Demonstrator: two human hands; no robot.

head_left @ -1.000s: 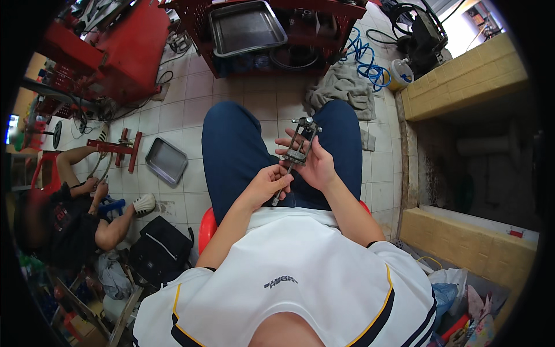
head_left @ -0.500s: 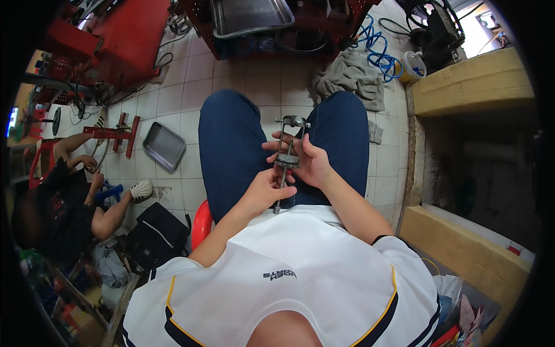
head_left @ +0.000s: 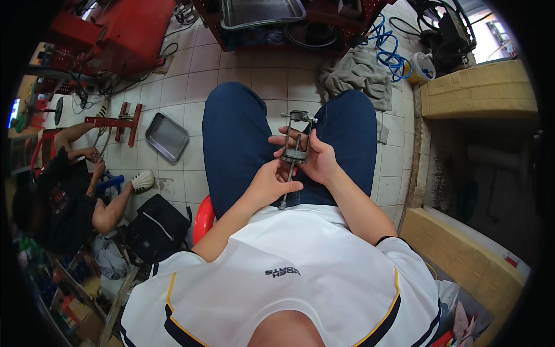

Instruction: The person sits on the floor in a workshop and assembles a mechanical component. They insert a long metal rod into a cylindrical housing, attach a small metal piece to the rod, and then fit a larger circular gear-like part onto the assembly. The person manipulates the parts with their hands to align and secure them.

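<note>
Got this dull grey metal puller (head_left: 295,155) over my lap (head_left: 234,144): boxy open frame (head_left: 300,116), long rod (head_left: 285,197) through it. My left hand (head_left: 269,184) pinches the rod; my right hand (head_left: 321,162) grips the frame, fingers fanned behind.

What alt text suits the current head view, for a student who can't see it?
A metal frame with a long rod is held over dark blue trousers, the left hand on the rod, the right hand on the frame. A metal tray lies on the tiled floor to the left, with another person beyond it.
</note>
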